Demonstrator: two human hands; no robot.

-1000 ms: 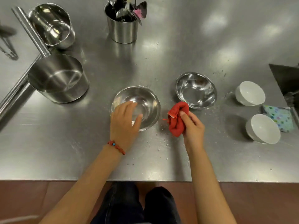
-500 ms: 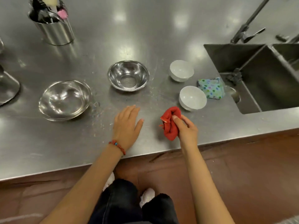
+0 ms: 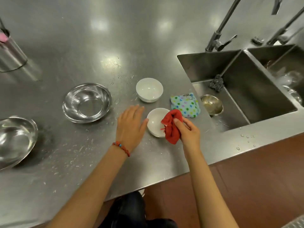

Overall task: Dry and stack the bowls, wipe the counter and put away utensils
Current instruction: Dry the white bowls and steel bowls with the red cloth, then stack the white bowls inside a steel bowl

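Both hands have shifted from the steel bowls to the near white bowl (image 3: 155,122), which sits on the desk (image 3: 98,46) beside a spotted cloth (image 3: 185,104). The right hand (image 3: 187,130) has its grip clamped on a red rag (image 3: 171,127) (bunched) over the bowl's rim, while the left hand (image 3: 131,125) lies flat, fingers apart, thumb touching the bowl.

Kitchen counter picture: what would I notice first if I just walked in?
Probably the bright red cloth, bunched in the right hand over a white bowl near the counter's front edge. The left hand rests open beside that bowl. Next, the spotted cloth by the sink, and shiny metal bowls to the left.
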